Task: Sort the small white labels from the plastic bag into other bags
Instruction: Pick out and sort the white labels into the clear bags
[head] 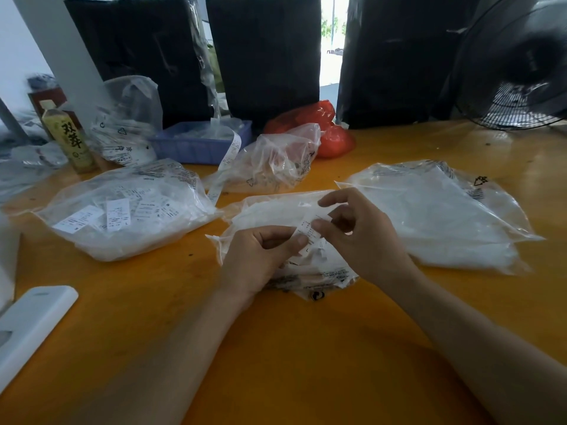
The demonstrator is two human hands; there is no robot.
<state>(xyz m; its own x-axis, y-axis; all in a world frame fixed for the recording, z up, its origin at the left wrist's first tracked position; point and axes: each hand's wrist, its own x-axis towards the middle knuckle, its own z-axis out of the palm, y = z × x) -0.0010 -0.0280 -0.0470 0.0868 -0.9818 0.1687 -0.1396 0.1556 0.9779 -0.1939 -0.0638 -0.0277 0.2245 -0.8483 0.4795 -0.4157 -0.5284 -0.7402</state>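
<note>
An orange-yellow wooden table [306, 348] fills the lower view, its surface glossy with soft daylight. Along its far edge, well beyond the hands, stand three tall black-wrapped bundles [264, 53]. Between the middle and right ones a narrow gap [331, 35] shows bright outdoor light and some greenery. Far to the right stands a black wire-caged fan [518, 65]. Far left, a slanted white post [64, 47] rises against a pale wall [18, 41].
</note>
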